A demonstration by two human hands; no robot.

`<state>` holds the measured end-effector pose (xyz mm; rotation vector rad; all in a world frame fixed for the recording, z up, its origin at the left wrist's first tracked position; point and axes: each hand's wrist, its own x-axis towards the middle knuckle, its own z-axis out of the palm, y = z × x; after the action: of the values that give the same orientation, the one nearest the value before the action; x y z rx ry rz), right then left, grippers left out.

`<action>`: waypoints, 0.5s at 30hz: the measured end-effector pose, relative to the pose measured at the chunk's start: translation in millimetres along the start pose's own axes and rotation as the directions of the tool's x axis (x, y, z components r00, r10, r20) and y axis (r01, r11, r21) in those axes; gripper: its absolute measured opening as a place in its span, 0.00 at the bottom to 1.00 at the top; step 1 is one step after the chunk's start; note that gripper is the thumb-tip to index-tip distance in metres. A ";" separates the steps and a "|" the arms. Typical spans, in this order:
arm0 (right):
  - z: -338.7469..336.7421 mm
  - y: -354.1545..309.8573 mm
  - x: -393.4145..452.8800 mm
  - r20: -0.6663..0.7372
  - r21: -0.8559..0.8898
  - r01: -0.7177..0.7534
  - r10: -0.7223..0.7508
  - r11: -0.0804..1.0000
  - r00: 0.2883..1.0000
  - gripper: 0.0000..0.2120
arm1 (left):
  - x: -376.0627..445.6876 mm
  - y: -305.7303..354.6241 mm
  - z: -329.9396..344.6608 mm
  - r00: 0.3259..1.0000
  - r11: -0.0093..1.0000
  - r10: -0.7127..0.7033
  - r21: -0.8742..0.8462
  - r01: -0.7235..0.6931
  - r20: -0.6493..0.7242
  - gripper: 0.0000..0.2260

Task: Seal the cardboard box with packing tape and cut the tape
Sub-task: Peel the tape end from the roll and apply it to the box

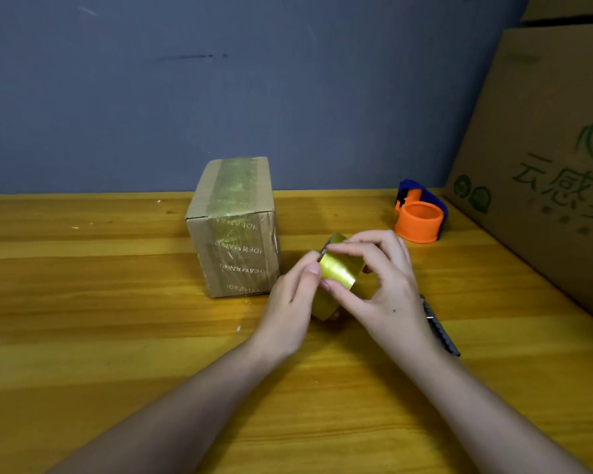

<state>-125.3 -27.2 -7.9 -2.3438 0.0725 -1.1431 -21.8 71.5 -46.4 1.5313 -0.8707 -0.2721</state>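
- Head view: the small brown cardboard box [234,227] stood on the yellow wooden worktop [117,336], shiny tape already along its top, left of the hands and apart from them.
- The right hand [377,285] curled around the yellow roll of packing tape [339,271], steadying it above the worktop.
- The left hand [291,302] pinched at the roll's edge, probably to lift the loose end.
- The orange and blue tape dispenser [420,215] sat unused behind; a dark knife-like tool [440,330] lay by the right wrist, likely for cutting.

Both bare forearms reaching forward, converging. Left hand [290,304] cupped underneath, thumb pressing upward. Right hand [379,285] arched above, thumb and forefinger pinched, other fingers curled. Fingertips of both hands nearly touching.
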 end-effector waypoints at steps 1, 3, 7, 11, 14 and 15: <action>0.0 0.2 0.0 0.001 -0.016 0.015 -0.015 1.000 1.000 0.17 | -1.5 -0.3 -0.7 1.000 1.000 -0.005 0.016 0.005 -0.002 0.23; -0.5 0.8 1.7 0.005 -0.019 0.017 -0.017 1.000 1.000 0.16 | -3.1 1.9 -1.0 0.999 0.999 -0.030 0.018 0.031 -0.012 0.23; -3.4 0.8 4.3 0.044 0.008 -0.028 0.028 1.000 0.999 0.16 | -5.1 6.6 -0.3 0.999 0.999 -0.033 -0.003 0.033 -0.001 0.21; -5.3 -0.9 7.5 0.078 0.029 -0.062 0.060 0.998 0.995 0.16 | -5.3 3.1 -0.1 0.999 0.999 -0.039 -0.013 0.039 0.002 0.22; -3.3 0.2 7.8 0.086 0.033 -0.081 0.077 0.996 0.993 0.13 | -5.6 4.8 -0.7 0.999 0.999 -0.032 -0.016 0.032 0.000 0.22; -2.4 0.1 6.9 0.083 0.036 -0.092 0.088 0.995 0.993 0.11 | -5.9 5.7 -0.5 1.000 0.999 -0.030 -0.020 0.030 -0.002 0.21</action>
<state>-122.6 -30.2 -1.8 -2.3241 0.1241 -0.9964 -27.5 76.2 -42.9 1.5267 -0.8414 -0.2997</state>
